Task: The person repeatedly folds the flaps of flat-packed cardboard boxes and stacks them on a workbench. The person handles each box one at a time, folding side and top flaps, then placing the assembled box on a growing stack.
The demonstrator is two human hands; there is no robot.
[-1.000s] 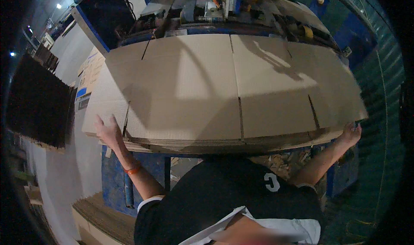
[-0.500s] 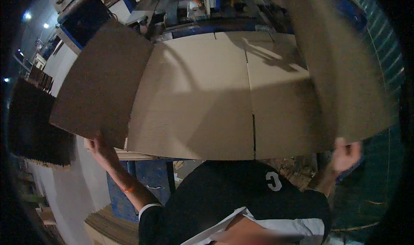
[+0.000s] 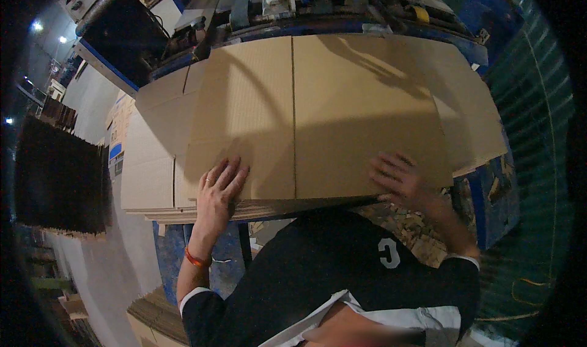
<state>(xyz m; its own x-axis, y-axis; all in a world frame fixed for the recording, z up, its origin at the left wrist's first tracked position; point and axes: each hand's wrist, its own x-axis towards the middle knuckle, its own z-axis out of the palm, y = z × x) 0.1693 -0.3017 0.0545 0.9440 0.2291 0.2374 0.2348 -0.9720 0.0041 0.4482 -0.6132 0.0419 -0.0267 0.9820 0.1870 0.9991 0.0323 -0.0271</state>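
A folded sheet of brown corrugated cardboard lies in front of me, with a dark crease line running down it. My left hand, wearing a ring, rests with its fingers spread at the near left edge of the folded sheet. Toward the near right part, my right hand has its fingers apart over the surface; it is slightly blurred, and I cannot tell whether it touches. Beneath the folded sheet a stack of flat cardboard sticks out to the left and right.
Beyond the cardboard stands a machine with blue framing. A dark stack with rough edges is on the left. Cardboard scraps lie below the near edge. More cardboard is stacked at lower left, and a green ribbed surface is on the right.
The raised side panels now lie flat, folded inward. Both hands moved inward from the outer panel corners, let go, and now have their fingers spread at the cardboard's near part.
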